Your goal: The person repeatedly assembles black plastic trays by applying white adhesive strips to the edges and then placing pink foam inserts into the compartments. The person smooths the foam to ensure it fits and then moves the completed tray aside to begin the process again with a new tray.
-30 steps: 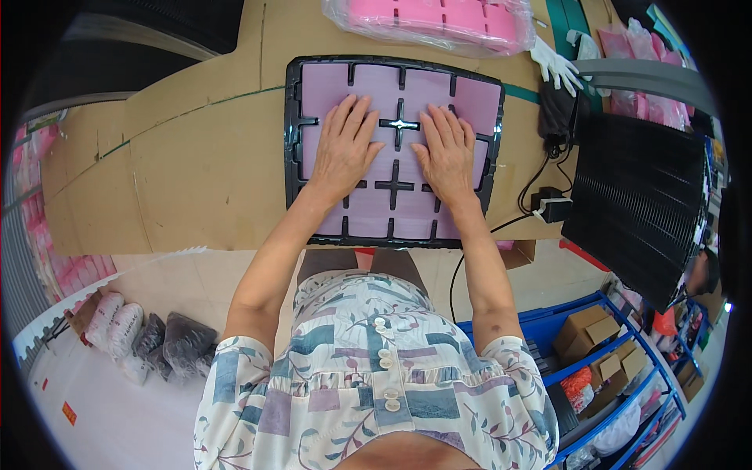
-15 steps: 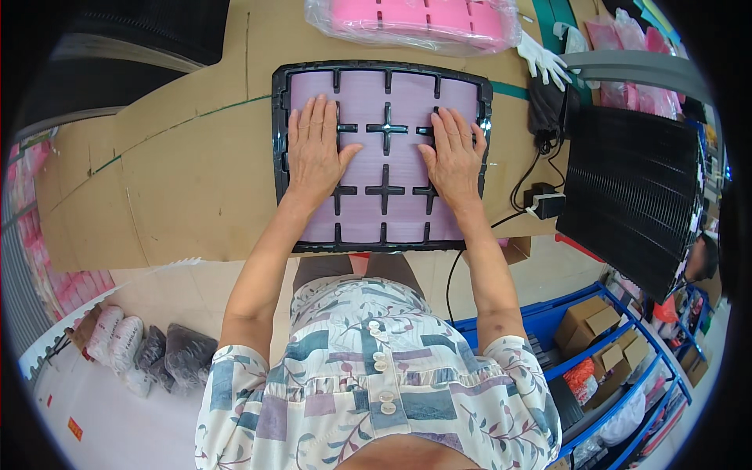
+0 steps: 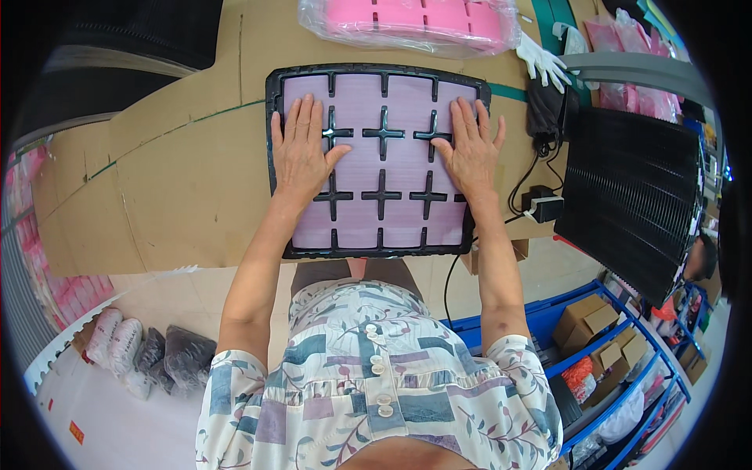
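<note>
Brown cardboard-covered worktop point(image 3: 180, 188) spans the upper view, thin green strip point(image 3: 509, 92) across it. Pale tiled floor point(image 3: 227, 294) shows below its near edge. Blue-framed open shelving rack point(image 3: 544, 321) stands lower right. Lighting is bright, fairly even.

Has tray point(image 3: 384, 253) on table point(image 3: 172, 184), left hand point(image 3: 304, 160) on tray's left side, right hand point(image 3: 475, 157) on its right, pack point(image 3: 427, 19) behind tray, glove point(image 3: 542, 63) right of pack, stack point(image 3: 634, 200) right of tray.

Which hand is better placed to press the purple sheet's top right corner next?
Probably the right hand, lying at the right edge of the sheet, its fingers just short of that corner. The left hand lies by the left rim of the black tray.
</note>
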`<state>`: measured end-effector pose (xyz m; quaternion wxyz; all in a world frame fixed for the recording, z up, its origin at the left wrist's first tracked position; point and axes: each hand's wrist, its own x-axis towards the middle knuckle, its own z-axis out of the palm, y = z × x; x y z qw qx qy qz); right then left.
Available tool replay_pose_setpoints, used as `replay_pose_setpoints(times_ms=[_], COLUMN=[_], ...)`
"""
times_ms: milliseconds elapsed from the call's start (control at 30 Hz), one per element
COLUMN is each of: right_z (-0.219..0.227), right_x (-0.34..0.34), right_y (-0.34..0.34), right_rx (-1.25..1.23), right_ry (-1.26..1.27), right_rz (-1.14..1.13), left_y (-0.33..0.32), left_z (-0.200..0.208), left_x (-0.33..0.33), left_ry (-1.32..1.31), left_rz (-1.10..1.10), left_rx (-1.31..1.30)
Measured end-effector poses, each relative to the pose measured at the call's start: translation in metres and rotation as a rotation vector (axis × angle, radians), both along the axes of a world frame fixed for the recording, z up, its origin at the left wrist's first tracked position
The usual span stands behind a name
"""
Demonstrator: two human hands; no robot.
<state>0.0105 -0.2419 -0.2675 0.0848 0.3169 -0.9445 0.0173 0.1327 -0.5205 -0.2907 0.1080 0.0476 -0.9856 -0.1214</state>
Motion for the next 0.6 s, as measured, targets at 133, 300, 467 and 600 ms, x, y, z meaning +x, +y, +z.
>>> replay_pose_setpoints(times_ms=[133,300,467,600], right_z=[-0.008,-0.010,0.001,0.005], right_x=[-0.001,-0.004,-0.012,-0.016], right_y=[0.005,0.008,0.001,-0.005], right_rx=[0.016,-0.028,-0.022,0.042], right_ry=[-0.011,-0.025,-0.016,0.044], right_rz=[-0.046,-0.085,-0.107,-0.073], left_y=[0.005,0.004,-0.008,-0.025], left_z=[0.002,0.001,0.019,0.021], left_x=[-0.001,0.000,-0.013,-0.026], left_ry=[-0.005,0.018,-0.015,0.038], left_rz=[0.034,0.048,0.055,0.007], left_rx=[0.006,-0.017,-0.009,-0.045])
